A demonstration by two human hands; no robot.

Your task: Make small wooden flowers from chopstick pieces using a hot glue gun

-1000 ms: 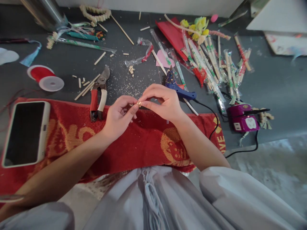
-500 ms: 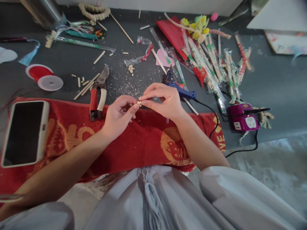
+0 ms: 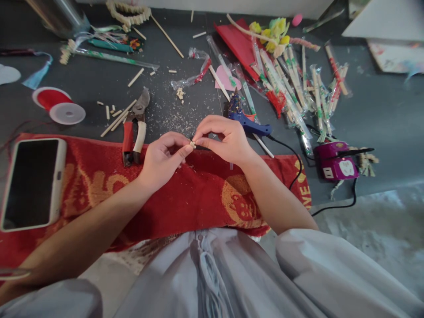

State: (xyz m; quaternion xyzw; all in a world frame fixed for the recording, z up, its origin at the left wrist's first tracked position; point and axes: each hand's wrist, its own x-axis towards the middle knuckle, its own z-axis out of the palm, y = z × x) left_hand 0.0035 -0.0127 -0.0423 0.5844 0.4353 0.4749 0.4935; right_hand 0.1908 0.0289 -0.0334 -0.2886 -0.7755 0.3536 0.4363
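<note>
Here are the 2 hands, fingertip to fingertip! The left hand [image 3: 165, 160] pinches a small pale piece [image 3: 192, 144] between thumb and forefinger, a narrow grip, and the right hand [image 3: 225, 138] closes its own thumb and finger on the other side of it. That piece sits right between the 2 hands, above the far edge of the red towel [image 3: 188, 194]. Just beyond the left hand, off to its left, lie the shears [image 3: 141, 106], 1 handle red, 1 white. Right behind the right hand, there's the blue glue gun [image 3: 250, 123]! Straight ahead of the fingertips, past scattered pale crumbs [image 3: 168, 110], a little cluster of bits [image 3: 179, 93]. Far left of the left hand, a phone [image 3: 31, 183] lies on the towel.
</note>
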